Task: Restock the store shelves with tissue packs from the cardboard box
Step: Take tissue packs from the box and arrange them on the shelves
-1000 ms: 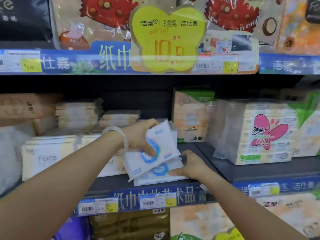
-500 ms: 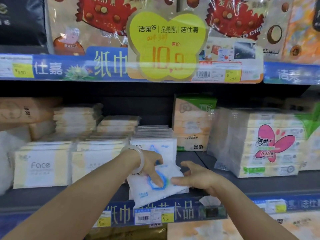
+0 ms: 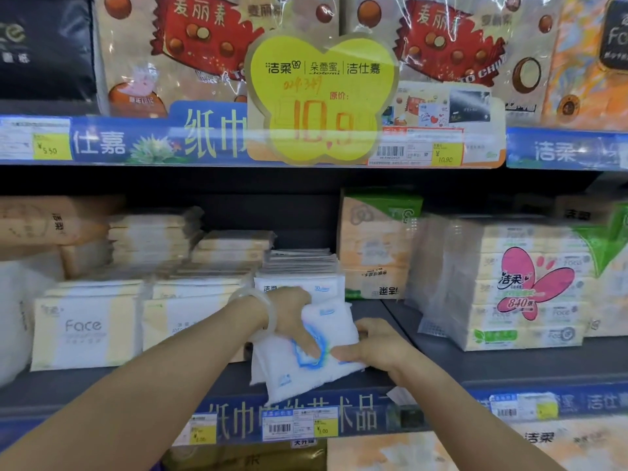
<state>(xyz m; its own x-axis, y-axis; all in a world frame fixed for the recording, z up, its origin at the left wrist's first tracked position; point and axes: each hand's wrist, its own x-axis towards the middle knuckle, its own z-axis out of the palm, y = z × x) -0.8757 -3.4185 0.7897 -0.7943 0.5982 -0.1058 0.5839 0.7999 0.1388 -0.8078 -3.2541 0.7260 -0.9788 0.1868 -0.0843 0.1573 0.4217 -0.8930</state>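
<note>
Both hands are on white tissue packs with a blue emblem, lying tilted at the front of the dark middle shelf. My left hand, a pale bangle on its wrist, grips the top pack from above with the thumb on the emblem. My right hand holds the packs' right edge. A stack of the same white packs stands just behind. The cardboard box is not in view.
Cream "Face" tissue packs sit to the left, a green-topped pack behind right, and a bundle with a pink butterfly farther right. A yellow price sign hangs from the upper shelf. Price labels line the shelf edge.
The hands lowered the packs from a raised, tilted position down onto the front of the shelf. My right hand closed onto their right edge.
</note>
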